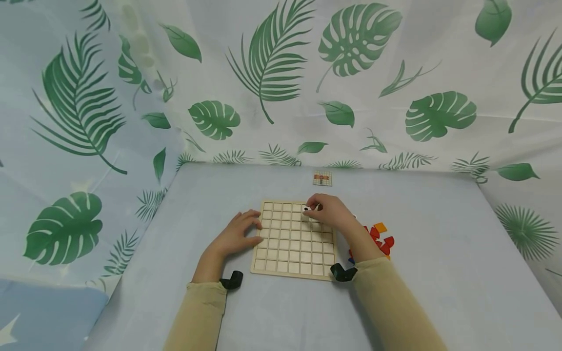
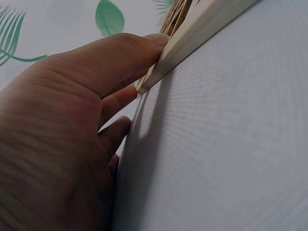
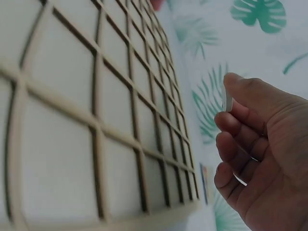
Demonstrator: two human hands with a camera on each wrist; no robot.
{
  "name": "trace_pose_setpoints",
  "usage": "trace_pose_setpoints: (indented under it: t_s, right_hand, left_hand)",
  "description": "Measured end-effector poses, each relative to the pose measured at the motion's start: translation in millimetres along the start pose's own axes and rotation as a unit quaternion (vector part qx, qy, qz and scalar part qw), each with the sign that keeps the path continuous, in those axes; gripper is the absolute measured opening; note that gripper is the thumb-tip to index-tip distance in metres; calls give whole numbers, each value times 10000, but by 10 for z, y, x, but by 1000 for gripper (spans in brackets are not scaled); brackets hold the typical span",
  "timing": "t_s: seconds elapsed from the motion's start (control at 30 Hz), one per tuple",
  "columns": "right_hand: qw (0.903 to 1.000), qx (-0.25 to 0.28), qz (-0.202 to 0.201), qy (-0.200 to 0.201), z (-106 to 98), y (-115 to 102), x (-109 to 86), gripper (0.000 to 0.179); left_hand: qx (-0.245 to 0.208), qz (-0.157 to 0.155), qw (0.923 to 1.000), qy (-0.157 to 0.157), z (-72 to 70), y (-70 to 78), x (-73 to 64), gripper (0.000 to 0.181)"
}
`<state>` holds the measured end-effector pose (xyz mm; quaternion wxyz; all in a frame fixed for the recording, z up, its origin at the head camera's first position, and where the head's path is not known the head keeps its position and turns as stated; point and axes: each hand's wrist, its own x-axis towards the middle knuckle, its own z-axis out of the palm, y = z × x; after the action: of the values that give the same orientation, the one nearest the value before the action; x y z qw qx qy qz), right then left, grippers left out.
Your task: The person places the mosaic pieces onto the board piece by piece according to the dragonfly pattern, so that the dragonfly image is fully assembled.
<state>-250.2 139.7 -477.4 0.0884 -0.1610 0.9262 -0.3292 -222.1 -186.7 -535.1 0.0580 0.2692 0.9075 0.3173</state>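
A wooden board (image 1: 290,239) divided into square cells lies flat on the table. Above its far right part, my right hand (image 1: 330,210) pinches a small white tile with a black dot (image 1: 306,209) between thumb and index finger. The right wrist view shows the white tile (image 3: 228,100) edge-on, held apart from the grid. At the board's left edge rests my left hand (image 1: 234,234), its thumb and fingertips touching the rim and its fingers relaxed. In the left wrist view the thumb (image 2: 130,55) lies against the board's side (image 2: 178,48).
Right of the board, partly behind my right forearm, lie several loose pieces: red ones (image 1: 389,241), an orange one (image 1: 380,227) and a blue one (image 1: 351,261). A small patterned card (image 1: 322,178) lies beyond the board. A leaf-printed curtain (image 1: 272,131) borders the table's far side.
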Motion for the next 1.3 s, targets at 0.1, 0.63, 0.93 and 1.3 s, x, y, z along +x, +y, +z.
trace_pose_setpoints:
  t_s: [0.1, 0.63, 0.93, 1.3]
  right_hand:
    - [9999, -20, -57, -128, 109, -50, 61, 24]
    - [9995, -265, -116, -85, 499, -129, 298, 25]
    - [9961, -870, -94, 69, 569, -185, 311, 28]
    - [9948, -991, -162, 153, 604, -179, 322, 28]
  left_hand:
    - [12, -4, 10000, 13, 6, -9, 0, 27]
    - [57, -44, 10000, -36, 5, -7, 10, 28]
    - [109, -65, 9999, -20, 0, -21, 27, 28]
    - [80, -110, 9999, -43, 2, -18, 25, 29]
